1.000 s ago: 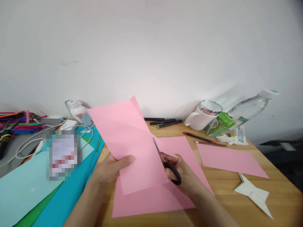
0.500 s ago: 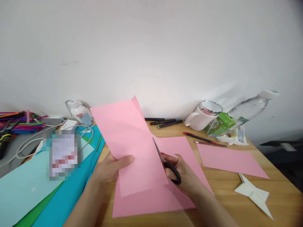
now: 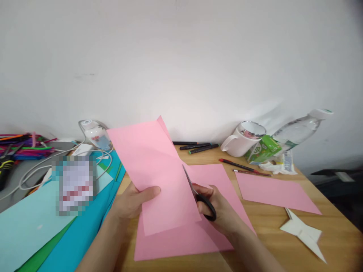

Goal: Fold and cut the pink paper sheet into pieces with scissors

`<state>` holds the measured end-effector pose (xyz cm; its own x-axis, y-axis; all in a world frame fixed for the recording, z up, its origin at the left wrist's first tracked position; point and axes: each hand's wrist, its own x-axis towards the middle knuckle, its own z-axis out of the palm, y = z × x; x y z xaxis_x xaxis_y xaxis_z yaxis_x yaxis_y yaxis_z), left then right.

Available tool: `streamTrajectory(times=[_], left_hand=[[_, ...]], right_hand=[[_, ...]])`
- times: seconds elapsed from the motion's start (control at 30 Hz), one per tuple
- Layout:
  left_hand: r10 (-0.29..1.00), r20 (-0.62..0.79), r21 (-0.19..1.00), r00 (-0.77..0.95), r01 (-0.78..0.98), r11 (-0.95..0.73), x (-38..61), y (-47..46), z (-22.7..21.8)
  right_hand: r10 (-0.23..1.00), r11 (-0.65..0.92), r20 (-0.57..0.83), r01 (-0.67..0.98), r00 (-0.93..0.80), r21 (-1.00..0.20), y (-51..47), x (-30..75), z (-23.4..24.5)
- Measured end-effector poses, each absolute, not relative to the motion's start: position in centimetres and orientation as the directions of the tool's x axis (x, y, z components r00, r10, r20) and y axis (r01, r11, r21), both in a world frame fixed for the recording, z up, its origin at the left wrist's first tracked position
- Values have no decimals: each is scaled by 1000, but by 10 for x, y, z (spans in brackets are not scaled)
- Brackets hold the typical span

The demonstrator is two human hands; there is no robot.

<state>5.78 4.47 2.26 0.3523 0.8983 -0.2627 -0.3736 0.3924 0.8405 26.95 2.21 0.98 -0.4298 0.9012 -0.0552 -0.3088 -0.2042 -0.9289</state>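
Observation:
My left hand (image 3: 134,200) pinches a pink sheet of paper (image 3: 153,166) at its left edge, thumb on top and fingers behind. The sheet is raised at a tilt, with a part folded or bent behind its upper right side. In my right hand (image 3: 217,207) is a pair of scissors (image 3: 206,207) with black handles. Their blades point up and away, lying along the right edge of the sheet, where the paper is partly cut. Below both hands a larger pink sheet (image 3: 184,245) lies flat on the wooden table.
At right lie a pink strip (image 3: 278,192), a folded white paper shape (image 3: 304,230) and pens (image 3: 238,165). Behind stand a white mug (image 3: 241,139), a green box (image 3: 263,149) and a leaning bottle (image 3: 300,130). Coloured papers (image 3: 76,241), cables and pliers (image 3: 5,166) occupy the left.
Almost nothing has moved. The raised pink sheet's top has shifted very slightly left; both hands and the scissors keep nearly the same place.

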Motion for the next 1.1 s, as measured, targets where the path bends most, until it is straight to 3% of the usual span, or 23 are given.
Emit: streamTrajectory(times=[0.4,0.8,0.93,1.1], left_hand=[[938,-256,852,232,-404,332,68,31,35],[943,-202,866,263,-403,298,65,37,32],[956,-92,877,278,-432,210,58,47,34],[974,-166,892,153,-398,214,57,51,37]], right_hand=[[901,-202,-58,-299,-430,-932,22,269,13],[905,-203,-66,-290,-421,-935,21,271,9],[928,-230,-121,-286,-354,-930,21,270,9],[917,-332,-209,-363,-339,-870,18,269,7]])
